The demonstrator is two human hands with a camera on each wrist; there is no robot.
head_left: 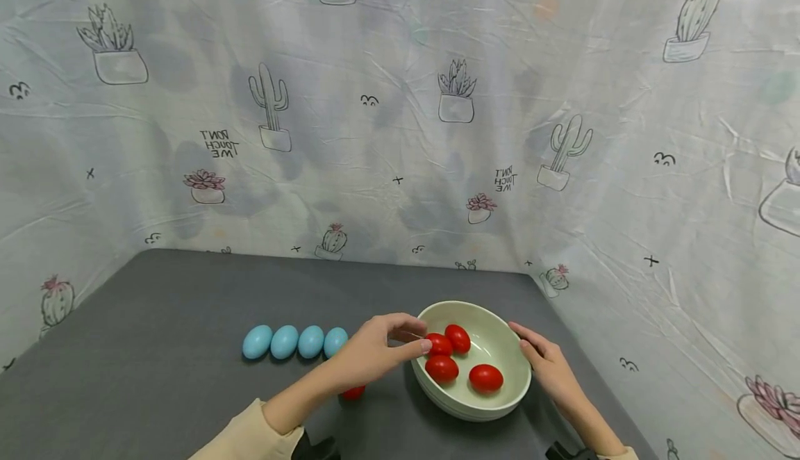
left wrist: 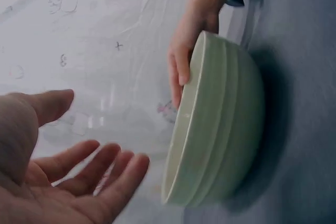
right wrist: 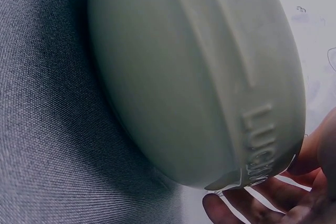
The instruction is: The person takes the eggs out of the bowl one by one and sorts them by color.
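A pale green bowl (head_left: pixel 498 346) stands on the dark table, with several red eggs (head_left: pixel 485 379) inside. My left hand (head_left: pixel 376 350) hovers at the bowl's left rim; in the left wrist view its fingers are spread, loosely bent, and hold nothing. With my right hand (head_left: pixel 555 371) I grip the bowl's right side at the rim. The right wrist view shows those fingers (right wrist: pixel 273 195) against the outer wall by raised lettering. Another red egg (head_left: pixel 353 393) lies on the table, partly hidden behind my left forearm.
A row of several light blue eggs (head_left: pixel 284 342) lies left of the bowl, the rightmost one close behind my left wrist. A pale curtain (head_left: pixel 400 140) printed with cactus drawings hangs behind and beside the dark grey table (head_left: pixel 156 349).
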